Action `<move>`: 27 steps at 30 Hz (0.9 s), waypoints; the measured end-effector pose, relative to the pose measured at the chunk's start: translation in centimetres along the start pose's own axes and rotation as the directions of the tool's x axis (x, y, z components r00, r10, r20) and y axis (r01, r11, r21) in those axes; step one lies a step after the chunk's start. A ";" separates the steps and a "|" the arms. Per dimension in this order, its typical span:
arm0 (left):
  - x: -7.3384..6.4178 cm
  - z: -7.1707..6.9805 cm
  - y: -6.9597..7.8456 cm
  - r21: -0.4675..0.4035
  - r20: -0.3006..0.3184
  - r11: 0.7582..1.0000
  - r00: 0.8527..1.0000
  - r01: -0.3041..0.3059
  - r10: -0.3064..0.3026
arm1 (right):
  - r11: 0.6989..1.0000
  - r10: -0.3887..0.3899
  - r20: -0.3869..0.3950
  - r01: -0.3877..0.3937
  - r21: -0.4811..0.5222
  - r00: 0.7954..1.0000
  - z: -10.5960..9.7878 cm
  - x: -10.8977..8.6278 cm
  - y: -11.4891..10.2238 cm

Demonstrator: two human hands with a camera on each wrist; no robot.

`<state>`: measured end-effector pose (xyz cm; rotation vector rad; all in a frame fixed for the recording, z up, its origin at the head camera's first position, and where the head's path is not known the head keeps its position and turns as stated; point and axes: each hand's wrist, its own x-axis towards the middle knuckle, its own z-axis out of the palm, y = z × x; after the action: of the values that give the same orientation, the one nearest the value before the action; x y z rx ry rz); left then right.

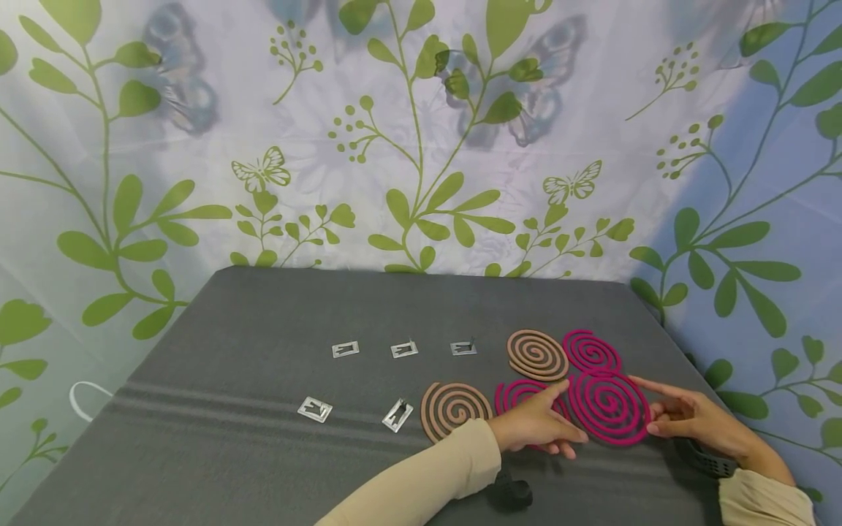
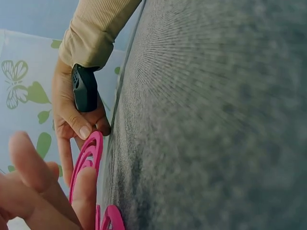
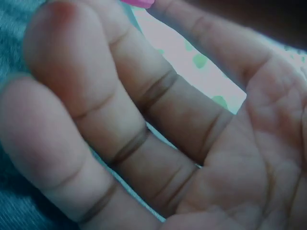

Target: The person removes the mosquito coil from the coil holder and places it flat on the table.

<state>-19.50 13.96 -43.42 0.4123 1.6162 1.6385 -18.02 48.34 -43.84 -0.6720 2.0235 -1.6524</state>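
Observation:
A large pink mosquito coil [image 1: 610, 400] is held by its edges between both hands, raised off the table in the left wrist view. On its left side my left hand [image 1: 536, 424] grips the rim with thumb and fingers. My right hand [image 1: 704, 424] holds the opposite rim, index finger stretched along the far edge and thumb at the near side. Under the left hand lies another pink coil [image 1: 516, 389], partly covered. A brown coil [image 1: 458, 410] lies left of it. Behind are a second brown coil [image 1: 536, 354] and a smaller-looking pink coil [image 1: 592, 352].
Several small metal coil stands lie on the grey table [image 1: 263, 314] to the left, among them one stand [image 1: 345, 349] in the back row and one [image 1: 397, 415] nearer. A leaf-patterned curtain [image 1: 421, 146] hangs behind. A white loop [image 1: 80, 400] shows beyond the left edge.

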 end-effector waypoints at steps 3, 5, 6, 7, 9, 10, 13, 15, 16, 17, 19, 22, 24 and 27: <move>0.1 -0.1 0.1 -0.030 0.033 0.999 0.999 0.025 -0.024 | 0.998 0.005 -0.022 -0.007 -0.057 1.000 0.0 0.0 0.0; 0.2 -0.2 0.2 -0.044 0.048 0.998 0.998 0.036 -0.034 | 0.996 0.006 -0.036 -0.010 -0.087 0.999 0.0 0.0 0.0; 0.2 -0.3 0.2 -0.045 0.053 0.998 0.998 0.040 -0.038 | 0.995 0.010 -0.042 -0.014 -0.099 0.999 0.1 0.0 0.0; 0.2 -0.3 0.3 -0.042 0.057 0.998 0.997 0.045 -0.043 | 0.995 0.015 -0.048 -0.020 -0.102 0.999 0.1 0.1 -0.1; 0.3 -0.4 0.3 -0.038 0.065 0.998 0.996 0.057 -0.054 | 0.993 0.009 -0.051 -0.015 -0.116 0.999 0.0 0.1 0.0; 0.3 -0.4 0.4 -0.032 0.069 0.997 0.996 0.064 -0.062 | 0.993 0.005 -0.050 -0.011 -0.122 0.999 0.0 0.1 0.0; 0.5 -0.5 0.4 -0.020 0.090 0.995 0.991 0.098 -0.096 | 0.990 0.001 -0.043 -0.007 -0.140 0.999 0.0 0.2 0.1; 0.6 -0.5 0.5 -0.021 0.108 0.992 0.986 0.128 -0.125 | 0.988 -0.004 -0.031 0.000 -0.156 1.000 0.0 0.2 0.2; 0.7 -0.5 0.5 -0.021 0.116 0.990 0.983 0.142 -0.139 | 0.986 -0.003 -0.026 -0.002 -0.165 1.000 0.0 0.3 0.2; 0.8 -0.5 0.5 -0.024 0.124 0.988 0.981 0.155 -0.151 | 0.985 0.000 -0.020 -0.004 -0.175 1.000 0.0 0.3 0.1; 0.9 -0.5 0.5 -0.031 0.134 0.984 0.976 0.177 -0.171 | 0.981 0.000 -0.007 -0.001 -0.196 1.000 -0.1 0.3 0.1; 1.1 -0.5 0.5 -0.032 0.141 0.981 0.973 0.189 -0.183 | 0.979 0.009 0.010 -0.006 -0.203 1.000 -0.1 0.3 0.0; 1.0 -0.5 0.5 -0.035 0.148 0.981 0.972 0.190 -0.183 | 0.979 0.006 0.022 -0.001 -0.202 1.000 -0.2 0.3 -0.1; 0.9 -0.5 0.6 -0.031 0.161 0.982 0.970 0.188 -0.180 | 0.973 0.005 0.006 -0.004 -0.229 1.000 -0.1 0.2 -0.3</move>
<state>-20.62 14.28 -43.23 0.3479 1.4517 1.4634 -18.15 48.24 -43.50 -0.7491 2.2307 -1.4234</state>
